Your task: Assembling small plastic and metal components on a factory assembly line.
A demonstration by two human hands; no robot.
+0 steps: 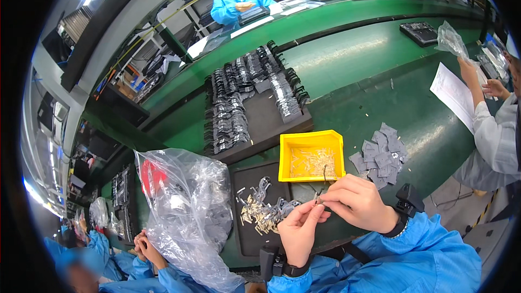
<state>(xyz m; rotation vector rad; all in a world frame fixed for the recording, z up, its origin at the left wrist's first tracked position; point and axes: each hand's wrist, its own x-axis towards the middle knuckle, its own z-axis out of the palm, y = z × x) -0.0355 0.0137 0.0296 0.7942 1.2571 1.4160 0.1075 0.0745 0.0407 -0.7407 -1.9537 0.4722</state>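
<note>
My left hand (301, 229) and my right hand (359, 202) meet in front of the yellow bin, fingertips pinched together. Between them is a small part with a thin dark cable (325, 172) sticking up; the fingers hide most of it. Just beyond stands the yellow bin (283, 157), with many small pale strips (317, 161) inside. Left of my hands, a black tray (252, 250) bears a heap of small grey cabled parts (263, 206) with gold-coloured pieces. Flat dark grey pieces (382, 157) lie in a loose pile right of the bin.
A black foam block (266, 111) with rows of dark cabled parts stands beyond the tray. At left lies a large clear plastic bag (187, 211). A co-worker's hands (149, 249) are beside it. Another person at right holds a plastic bag (451, 39) near a white sheet (453, 95).
</note>
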